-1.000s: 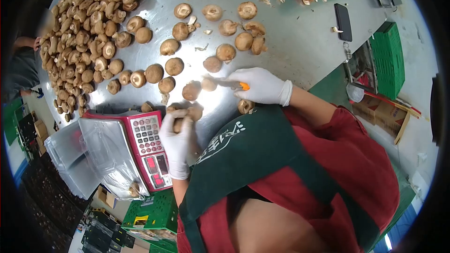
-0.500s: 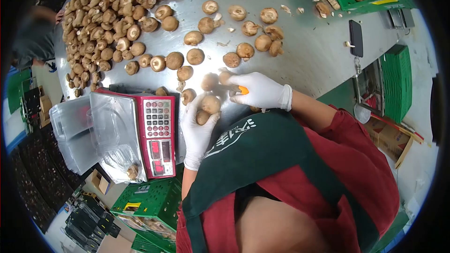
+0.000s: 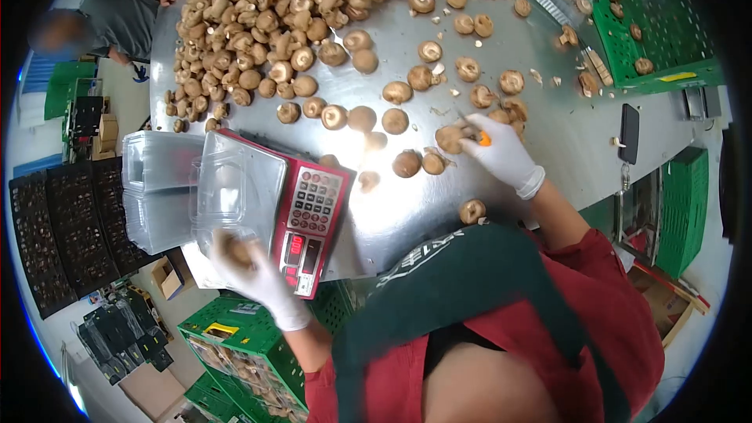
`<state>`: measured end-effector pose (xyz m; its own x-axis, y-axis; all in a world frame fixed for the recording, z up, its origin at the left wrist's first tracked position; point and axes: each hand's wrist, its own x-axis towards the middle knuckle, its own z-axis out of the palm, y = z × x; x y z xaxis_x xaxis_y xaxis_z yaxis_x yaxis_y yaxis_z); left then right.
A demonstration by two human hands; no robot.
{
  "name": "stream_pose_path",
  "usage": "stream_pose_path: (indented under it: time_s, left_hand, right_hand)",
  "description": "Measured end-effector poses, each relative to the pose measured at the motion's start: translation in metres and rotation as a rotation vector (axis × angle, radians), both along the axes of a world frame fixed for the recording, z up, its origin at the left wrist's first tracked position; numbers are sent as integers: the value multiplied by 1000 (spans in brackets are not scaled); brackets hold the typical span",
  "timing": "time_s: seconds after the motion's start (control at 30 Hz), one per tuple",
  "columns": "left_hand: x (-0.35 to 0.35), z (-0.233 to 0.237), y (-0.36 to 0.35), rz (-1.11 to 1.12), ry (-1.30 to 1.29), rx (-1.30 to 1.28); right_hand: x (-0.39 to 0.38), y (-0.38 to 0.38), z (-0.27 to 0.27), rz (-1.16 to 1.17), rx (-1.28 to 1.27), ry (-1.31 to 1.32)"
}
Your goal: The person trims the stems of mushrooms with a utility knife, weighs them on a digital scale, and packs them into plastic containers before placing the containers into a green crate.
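Note:
My left hand, in a white glove and blurred by motion, is closed around brown mushrooms at the lower edge of the clear plastic container on the red scale. My right hand, also gloved, is wrapped around a small knife with an orange handle. A mushroom lies against its fingertips. Loose mushrooms are spread over the metal table, and a big heap of mushrooms covers its far left part.
Stacked clear containers stand left of the scale. Green crates are at the top right and below the scale. A phone lies on the right. Another person is at the upper left.
My left hand has moved left with mushrooms, from near my right hand to the scale. My right hand is now farther right among other mushrooms. The camera view has shifted, showing more of the other person.

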<state>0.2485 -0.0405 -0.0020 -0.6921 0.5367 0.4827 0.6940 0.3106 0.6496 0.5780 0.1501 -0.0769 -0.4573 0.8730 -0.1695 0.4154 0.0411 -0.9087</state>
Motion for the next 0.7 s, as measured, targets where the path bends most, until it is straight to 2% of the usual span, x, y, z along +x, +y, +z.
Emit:
stream_pose_path:
  time_s: [0.07, 0.17, 0.2, 0.27, 0.37, 0.47, 0.53, 0.6, 0.67, 0.7]
  left_hand:
    - [-40, 16, -10, 194, 424, -128]
    - [-108, -13, -44, 178, 288, -419]
    - [-120, -26, -50, 118, -63, -397]
    - [-120, -34, -49, 24, -239, -271]
    - [-87, 4, -19, 252, 680, -453]
    - [-33, 22, 48, -110, 567, -215]
    - [6, -13, 91, -438, 362, -217]
    - [46, -48, 134, -487, 88, -453]
    - [62, -81, 163, -492, 155, -739]
    - [62, -90, 171, -513, 127, -724]
  right_hand:
    - [11, 11, -18, -94, 117, -89]
    - [11, 18, -13, -155, 258, -157]
    - [10, 20, -13, -138, 303, -165]
    - [10, 18, -19, -103, 381, -187]
    - [11, 15, -23, -134, 337, -204]
    - [13, 14, -18, -135, 320, -212]
    - [13, 14, -12, -115, 303, -216]
    - [13, 13, -11, -106, 300, -214]
    - [15, 13, -11, -120, 309, -213]
    - [17, 12, -11, -135, 332, -223]
